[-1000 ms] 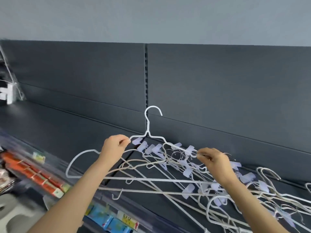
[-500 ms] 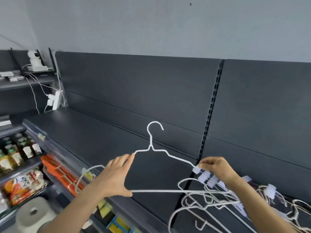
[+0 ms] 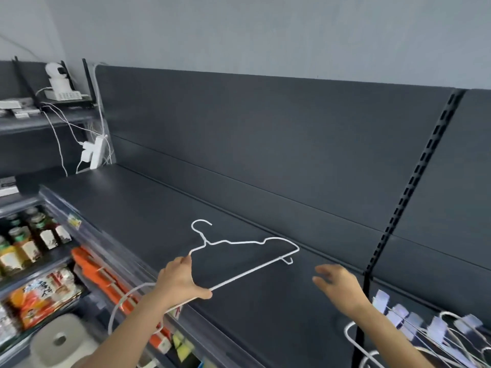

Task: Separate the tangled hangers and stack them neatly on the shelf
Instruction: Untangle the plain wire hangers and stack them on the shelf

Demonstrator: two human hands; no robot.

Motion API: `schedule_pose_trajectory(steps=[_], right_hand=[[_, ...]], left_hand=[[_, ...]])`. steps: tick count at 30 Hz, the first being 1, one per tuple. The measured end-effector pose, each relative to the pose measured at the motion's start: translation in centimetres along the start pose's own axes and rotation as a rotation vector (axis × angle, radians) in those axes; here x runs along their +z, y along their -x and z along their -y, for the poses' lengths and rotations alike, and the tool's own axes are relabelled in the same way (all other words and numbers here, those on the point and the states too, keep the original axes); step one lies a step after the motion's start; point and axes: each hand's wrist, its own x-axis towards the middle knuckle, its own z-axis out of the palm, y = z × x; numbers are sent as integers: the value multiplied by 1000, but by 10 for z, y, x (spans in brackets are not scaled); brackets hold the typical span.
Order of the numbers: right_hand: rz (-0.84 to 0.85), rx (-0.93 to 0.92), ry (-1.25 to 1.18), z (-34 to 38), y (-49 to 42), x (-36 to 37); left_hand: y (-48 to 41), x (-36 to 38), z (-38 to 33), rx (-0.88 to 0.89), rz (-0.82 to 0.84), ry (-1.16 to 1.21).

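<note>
Dark shelf (image 3: pixel 159 208) spans the view. Our left hand (image 3: pixel 177 278) pinches 1 white hanger (image 3: pixel 247 243) above it; our right hand (image 3: pixel 338 284) hovers empty, fingers spread. Tangled hangers (image 3: pixel 425 338) lie at 4 o'clock. We judge the single-sided grip could let it tip, landing crooked.

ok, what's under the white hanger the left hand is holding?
Under the white hanger, held by the left hand, only bare dark shelf shows, with no stack there. The hand and forearm cover the hanger's near end and the shelf edge below it.
</note>
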Motion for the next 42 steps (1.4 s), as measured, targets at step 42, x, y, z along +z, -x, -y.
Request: schedule_pose_trajectory(steps=[42], right_hand=[[-252, 160, 300, -266, 237, -182]], left_hand=[[165, 164, -343, 765, 68, 61]])
